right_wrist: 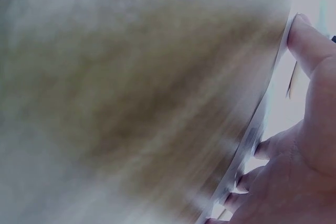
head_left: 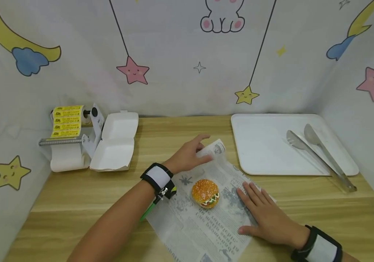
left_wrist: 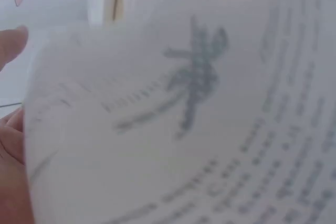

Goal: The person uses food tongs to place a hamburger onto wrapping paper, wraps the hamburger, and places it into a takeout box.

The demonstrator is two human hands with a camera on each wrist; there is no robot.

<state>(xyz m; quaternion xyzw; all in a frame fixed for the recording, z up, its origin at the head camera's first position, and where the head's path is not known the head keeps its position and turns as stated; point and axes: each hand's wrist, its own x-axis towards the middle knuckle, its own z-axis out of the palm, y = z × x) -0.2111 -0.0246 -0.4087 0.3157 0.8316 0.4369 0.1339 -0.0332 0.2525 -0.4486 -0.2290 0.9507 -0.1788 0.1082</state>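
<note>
A burger (head_left: 205, 193) with a seeded bun sits on a sheet of newspaper-print wrapping paper (head_left: 206, 225), laid cornerwise on the table. My left hand (head_left: 188, 154) is at the sheet's far corner, index finger and thumb spread apart. That corner stands lifted and bent beside the thumb. In the left wrist view the paper (left_wrist: 252, 103) fills most of the picture and hides part of the hand. With fingers straight and spread, my right hand (head_left: 265, 214) rests on the sheet's right side. The right wrist view shows its fingertips and thumb (right_wrist: 310, 43) along a surface.
An open white takeaway box (head_left: 118, 127) stands at the back left, beside a label dispenser (head_left: 67, 138) with yellow stickers. At the right, metal tongs (head_left: 324, 156) lie across a white tray (head_left: 258, 145), their joined end over the tray's edge. Printed walls enclose the wooden table (head_left: 75, 207).
</note>
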